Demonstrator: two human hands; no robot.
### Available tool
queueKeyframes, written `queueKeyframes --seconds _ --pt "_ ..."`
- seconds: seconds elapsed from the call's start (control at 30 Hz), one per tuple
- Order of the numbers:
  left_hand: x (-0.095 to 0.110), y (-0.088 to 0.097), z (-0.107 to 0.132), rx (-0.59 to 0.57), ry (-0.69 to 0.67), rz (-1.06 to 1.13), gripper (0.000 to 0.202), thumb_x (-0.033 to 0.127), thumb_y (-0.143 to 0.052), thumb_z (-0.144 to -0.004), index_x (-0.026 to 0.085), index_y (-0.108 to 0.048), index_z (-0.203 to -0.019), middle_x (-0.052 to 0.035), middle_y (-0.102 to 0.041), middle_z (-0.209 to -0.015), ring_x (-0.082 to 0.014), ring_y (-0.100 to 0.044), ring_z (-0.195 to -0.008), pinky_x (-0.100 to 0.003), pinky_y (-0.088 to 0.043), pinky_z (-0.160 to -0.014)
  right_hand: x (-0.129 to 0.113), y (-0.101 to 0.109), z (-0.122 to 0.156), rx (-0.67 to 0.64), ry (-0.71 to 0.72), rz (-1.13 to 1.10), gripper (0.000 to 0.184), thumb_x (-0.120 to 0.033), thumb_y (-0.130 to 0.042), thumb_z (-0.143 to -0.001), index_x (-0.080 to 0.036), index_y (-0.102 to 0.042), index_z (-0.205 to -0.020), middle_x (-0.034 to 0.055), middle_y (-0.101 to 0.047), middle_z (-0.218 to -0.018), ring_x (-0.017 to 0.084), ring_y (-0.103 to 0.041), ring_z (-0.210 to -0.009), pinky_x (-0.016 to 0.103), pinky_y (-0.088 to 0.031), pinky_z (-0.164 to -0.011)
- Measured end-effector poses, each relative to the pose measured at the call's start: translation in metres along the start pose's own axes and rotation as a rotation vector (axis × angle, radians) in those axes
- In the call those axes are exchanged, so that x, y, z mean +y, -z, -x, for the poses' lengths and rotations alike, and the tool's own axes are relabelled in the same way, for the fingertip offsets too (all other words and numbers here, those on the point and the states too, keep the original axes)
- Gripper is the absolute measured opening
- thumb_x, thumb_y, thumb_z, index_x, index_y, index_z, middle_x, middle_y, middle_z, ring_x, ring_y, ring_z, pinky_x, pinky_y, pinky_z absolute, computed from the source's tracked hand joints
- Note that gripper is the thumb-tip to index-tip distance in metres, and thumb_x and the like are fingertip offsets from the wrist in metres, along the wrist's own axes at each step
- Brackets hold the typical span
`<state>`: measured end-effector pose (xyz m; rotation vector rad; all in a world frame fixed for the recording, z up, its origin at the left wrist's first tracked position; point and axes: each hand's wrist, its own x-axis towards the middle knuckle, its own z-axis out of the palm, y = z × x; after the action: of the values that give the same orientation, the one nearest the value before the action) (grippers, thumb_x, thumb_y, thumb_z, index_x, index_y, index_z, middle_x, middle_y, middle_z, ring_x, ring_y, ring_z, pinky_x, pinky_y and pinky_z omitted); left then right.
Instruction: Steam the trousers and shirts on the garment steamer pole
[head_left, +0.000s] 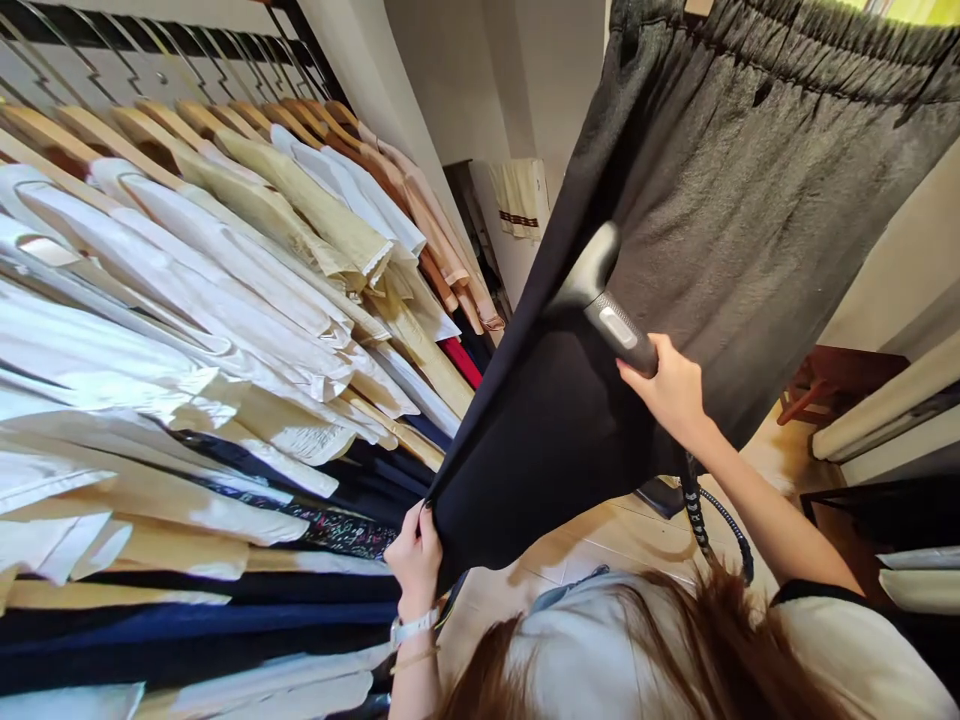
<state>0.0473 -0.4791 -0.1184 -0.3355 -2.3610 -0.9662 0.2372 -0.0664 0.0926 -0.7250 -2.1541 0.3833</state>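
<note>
A black skirt (pixel 720 200) with a gathered elastic waistband hangs in front of me, its lower part pulled out to the left. My left hand (pixel 416 550) is closed on the lower left edge of the skirt and stretches it taut. In my right hand (pixel 671 390) is the handle of a garment steamer (pixel 619 325), fingers wrapped round it. The steamer's rounded head lies against the front of the skirt, near its left side. Below my right hand runs the dark steamer hose (pixel 694 510), partly hidden by my arm and hair.
On the left, a rack holds many garments on wooden hangers (pixel 82 135), with white shirts (pixel 150 240) close to my left hand. A cream towel-like cloth (pixel 519 198) hangs at the back. To the right stand a reddish wooden stool (pixel 836 380) and a dark shelf (pixel 847 540).
</note>
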Motion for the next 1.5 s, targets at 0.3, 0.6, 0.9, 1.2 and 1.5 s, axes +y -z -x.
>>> queueKeyframes --seconds 0.3,0.6,0.9,1.2,1.5 --pt "0.008 0.002 0.015 -0.061 0.023 0.054 0.038 0.046 -0.05 -0.094 0.02 -0.077 -0.098 -0.0091 -0.075 -0.076 -0.0189 -0.061 -0.054 -0.028 -0.042 -0.055 -0.015 -0.05 0.07 -0.271 -0.078 -0.142 0.036 -0.041 -0.068 -0.092 -0.021 -0.062 -0.12 0.0085 -0.079 -0.11 0.032 -0.078 -0.093 0.035 -0.053 -0.076" --pt "0.009 -0.001 0.019 -0.055 0.029 0.039 0.037 0.045 -0.049 -0.097 0.021 -0.077 -0.099 -0.0103 -0.076 -0.079 -0.0206 -0.063 -0.055 -0.03 -0.043 -0.057 -0.035 -0.083 0.136 -0.633 -0.169 -0.108 0.044 -0.041 -0.07 -0.093 -0.024 -0.059 -0.131 0.0066 -0.08 -0.114 0.03 -0.079 -0.096 0.035 -0.053 -0.08" --pt "0.005 -0.01 0.032 -0.005 0.113 -0.002 0.045 0.05 -0.045 -0.098 0.017 -0.076 -0.101 -0.0069 -0.07 -0.069 -0.018 -0.055 -0.052 -0.027 -0.037 -0.056 -0.022 -0.072 0.09 -0.324 -0.118 -0.197 0.043 -0.043 -0.073 -0.089 -0.023 -0.061 -0.126 0.007 -0.08 -0.114 0.03 -0.079 -0.096 0.037 -0.057 -0.081" --pt "0.006 -0.011 0.03 0.022 0.124 0.031 0.048 0.053 -0.045 -0.096 0.016 -0.076 -0.097 -0.0087 -0.071 -0.072 -0.0169 -0.054 -0.055 -0.027 -0.037 -0.056 -0.028 -0.032 -0.008 0.0 -0.043 -0.287 0.044 -0.052 -0.073 -0.086 -0.023 -0.061 -0.118 0.0036 -0.079 -0.098 0.029 -0.076 -0.09 0.038 -0.057 -0.08" --pt "-0.006 -0.009 0.041 0.006 0.102 0.003 0.056 0.06 -0.042 -0.098 0.015 -0.075 -0.098 -0.0084 -0.07 -0.071 -0.0164 -0.054 -0.054 -0.027 -0.036 -0.056 -0.035 -0.004 -0.073 0.144 -0.041 -0.47 0.051 -0.068 -0.064 -0.092 -0.024 -0.056 -0.117 0.0002 -0.072 -0.088 0.023 -0.074 -0.075 0.041 -0.059 -0.085"
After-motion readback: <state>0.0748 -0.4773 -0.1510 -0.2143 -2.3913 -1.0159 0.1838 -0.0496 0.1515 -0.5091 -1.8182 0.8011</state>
